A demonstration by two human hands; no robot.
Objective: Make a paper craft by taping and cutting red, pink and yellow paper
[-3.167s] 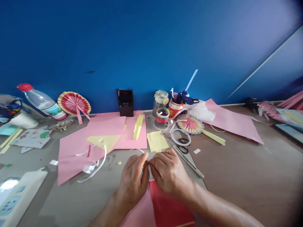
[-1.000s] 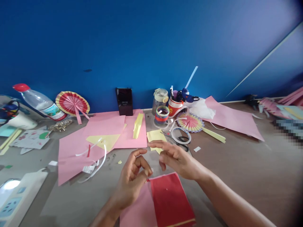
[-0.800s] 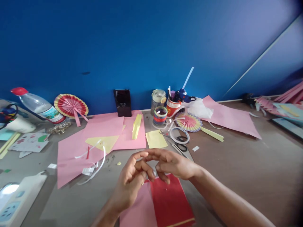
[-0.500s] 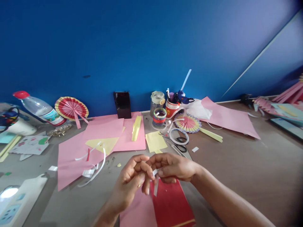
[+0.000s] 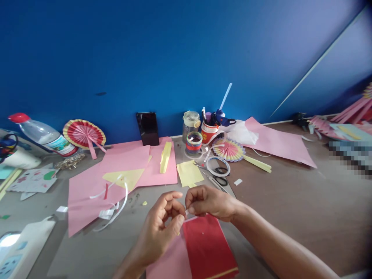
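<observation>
My left hand (image 5: pixel 162 230) and my right hand (image 5: pixel 209 202) meet just above the near table edge, fingertips almost touching. Both are curled into a pinch, and what they pinch is too small to make out. Right under them lies a red sheet of paper (image 5: pixel 207 246) on top of a pink sheet (image 5: pixel 171 263). A yellow paper square (image 5: pixel 189 173) lies just beyond the hands.
Large pink sheets (image 5: pixel 87 190) with white strips lie to the left, another pink sheet (image 5: pixel 276 141) at the right. Scissors (image 5: pixel 216 180), a tape ring (image 5: pixel 217 166), a cup of pens (image 5: pixel 209 131), a phone (image 5: pixel 147 128), paper fans (image 5: pixel 84 133), a bottle (image 5: pixel 43 133) and a power strip (image 5: pixel 20 248) lie around.
My hands lifted off the red sheet, parted, then came together again. A white strip showed between the fingers half a second ago and is out of sight now.
</observation>
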